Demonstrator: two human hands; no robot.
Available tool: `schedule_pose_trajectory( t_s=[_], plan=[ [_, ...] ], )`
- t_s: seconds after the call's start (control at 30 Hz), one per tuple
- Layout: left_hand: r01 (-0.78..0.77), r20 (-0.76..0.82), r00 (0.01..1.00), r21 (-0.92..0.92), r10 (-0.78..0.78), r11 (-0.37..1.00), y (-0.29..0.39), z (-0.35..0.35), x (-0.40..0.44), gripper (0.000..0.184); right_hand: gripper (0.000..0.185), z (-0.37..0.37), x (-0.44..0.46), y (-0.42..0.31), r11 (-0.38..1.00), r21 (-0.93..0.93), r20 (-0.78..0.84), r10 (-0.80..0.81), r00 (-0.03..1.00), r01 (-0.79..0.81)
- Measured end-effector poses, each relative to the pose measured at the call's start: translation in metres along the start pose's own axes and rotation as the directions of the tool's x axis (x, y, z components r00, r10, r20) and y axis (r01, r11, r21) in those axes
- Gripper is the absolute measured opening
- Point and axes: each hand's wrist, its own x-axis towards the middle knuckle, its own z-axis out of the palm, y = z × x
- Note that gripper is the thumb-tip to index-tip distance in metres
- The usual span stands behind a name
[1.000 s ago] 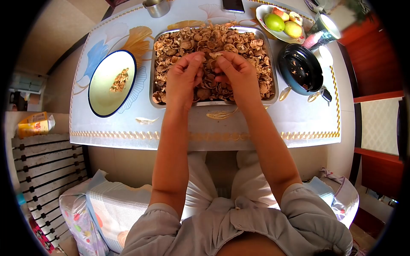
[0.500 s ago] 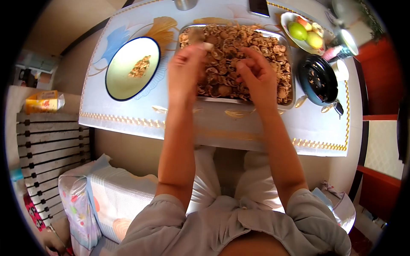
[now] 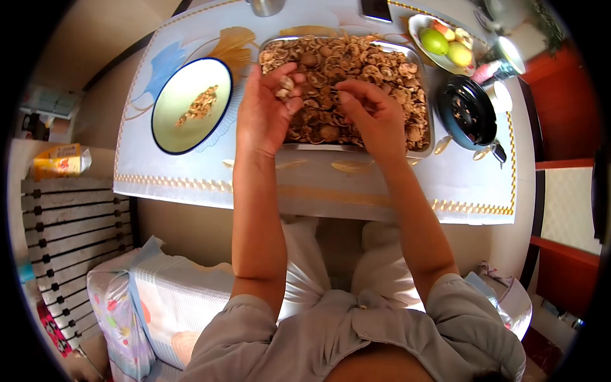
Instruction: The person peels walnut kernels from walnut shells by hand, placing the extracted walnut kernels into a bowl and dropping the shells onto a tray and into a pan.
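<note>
A metal tray [image 3: 420, 153] full of brown walnut shells and pieces lies on the table. My left hand [image 3: 267, 108], palm turned up over the tray's left side, holds pale walnut pieces [image 3: 285, 88] in its curled fingers. Over the tray's middle, my right hand [image 3: 375, 114] has its thumb and forefinger pinched together; whatever is between them is too small to name. Left of the tray, a pale bowl [image 3: 172, 127] with a dark blue rim contains a small heap of walnut kernels [image 3: 201, 105].
Right of the tray stand a black pan-like container [image 3: 466, 111] with bits inside, a plate of fruit [image 3: 415, 25] and cups [image 3: 501, 97]. A phone [image 3: 376, 9] and a metal cup [image 3: 266, 6] lie along the far edge of the patterned table [image 3: 356, 184].
My hands, together over the tray a second ago, have moved apart. The left has turned palm up, showing pale pieces. More kernels show spread toward the lower left in the bowl.
</note>
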Motion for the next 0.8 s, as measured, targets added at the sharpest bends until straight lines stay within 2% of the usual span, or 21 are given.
schedule_pose_trajectory(
  t_s=[0.1, 0.13, 0.23, 0.33, 0.43, 0.53, 0.63, 0.73, 0.8],
  plan=[
    [-0.006, -0.081, 0.997, 0.089, 0.013, 0.996, -0.025, 0.018, 0.002, 0.044, 0.023, -0.006, 0.002, 0.002, 1.000, 0.005, -0.010, 0.024, 1.000, -0.024],
    [0.022, -0.105, 0.994, 0.001, -0.022, 1.000, -0.028, 0.022, 0.002, 0.038, 0.024, -0.011, 0.004, 0.004, 1.000, -0.010, 0.055, -0.002, 0.998, 0.003],
    [0.031, -0.047, 0.998, 0.026, -0.030, 0.999, -0.039, 0.019, 0.007, 0.039, 0.027, -0.011, 0.004, 0.004, 0.961, -0.185, 0.007, -0.209, 0.978, 0.206],
    [0.024, -0.088, 0.996, -0.021, -0.025, 1.000, -0.043, 0.024, 0.007, 0.040, 0.031, -0.015, 0.006, 0.004, 0.926, -0.270, 0.034, -0.263, 0.964, 0.262],
    [0.077, -0.041, 0.996, 0.005, -0.076, 0.997, -0.046, 0.019, 0.008, 0.040, 0.034, -0.016, 0.007, 0.003, 0.903, -0.318, 0.037, -0.291, 0.956, 0.288],
    [0.094, -0.035, 0.995, 0.161, -0.089, 0.983, -0.048, 0.020, 0.008, 0.040, 0.036, -0.015, 0.006, 0.006, 0.890, -0.365, 0.016, -0.289, 0.957, 0.275],
    [0.061, -0.093, 0.995, 0.414, -0.025, 0.908, -0.049, 0.027, 0.005, 0.043, 0.036, -0.015, 0.007, 0.012, 0.872, -0.394, 0.030, -0.304, 0.952, 0.291],
    [-0.190, 0.065, 0.977, 0.690, 0.201, 0.698, -0.055, 0.031, 0.000, 0.047, 0.035, -0.015, 0.006, 0.009, 0.859, -0.431, 0.062, -0.278, 0.959, 0.277],
    [-0.259, 0.083, 0.949, 0.757, 0.305, 0.599, -0.054, 0.031, 0.002, 0.045, 0.034, -0.016, 0.008, 0.016, 0.810, -0.486, 0.038, -0.355, 0.934, 0.328]
  ],
)
